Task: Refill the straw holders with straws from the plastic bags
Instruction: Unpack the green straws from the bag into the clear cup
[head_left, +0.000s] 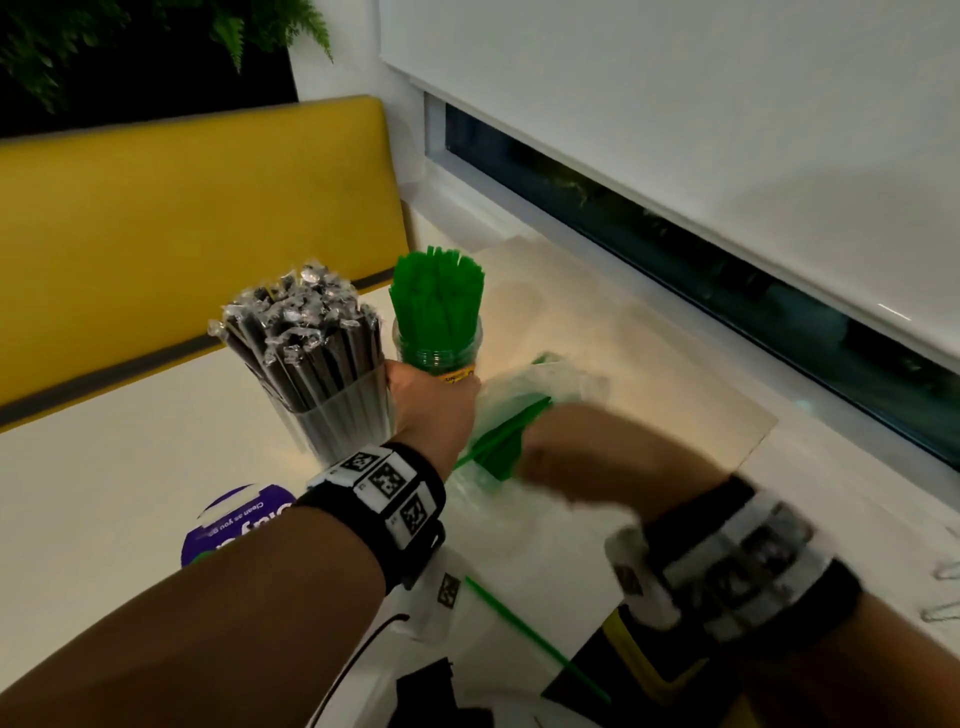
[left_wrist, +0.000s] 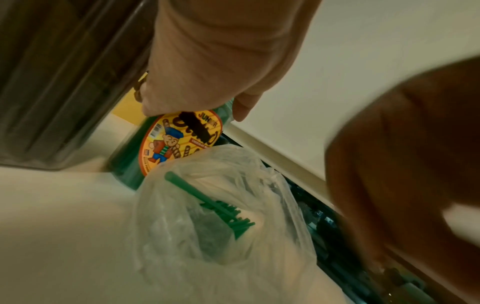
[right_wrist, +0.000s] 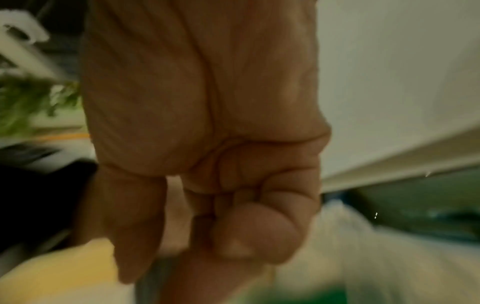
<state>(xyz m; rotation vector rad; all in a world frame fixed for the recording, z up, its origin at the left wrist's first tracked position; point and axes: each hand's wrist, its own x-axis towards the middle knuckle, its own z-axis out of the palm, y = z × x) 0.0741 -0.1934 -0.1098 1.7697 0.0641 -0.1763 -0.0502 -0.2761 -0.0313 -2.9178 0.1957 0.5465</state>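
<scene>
My left hand (head_left: 431, 400) grips the lower part of a clear jar (head_left: 436, 353) packed with upright green straws (head_left: 439, 301); its cartoon label shows in the left wrist view (left_wrist: 182, 142). To its left a clear holder (head_left: 337, 415) stands full of wrapped black straws (head_left: 301, 332). A thin plastic bag (head_left: 550, 379) lies on the table right of the jar, with green straws (left_wrist: 207, 201) inside. My right hand (head_left: 561, 452) is blurred just over that bag. In the right wrist view its fingers (right_wrist: 254, 230) are curled against the palm with nothing seen in them.
One loose green straw (head_left: 530, 634) lies on the near side of the white table (head_left: 130, 467). A purple round sticker (head_left: 234, 525) sits under my left forearm. A yellow bench back (head_left: 182, 234) rises behind, and a window with a lowered blind (head_left: 675, 104) runs along the right.
</scene>
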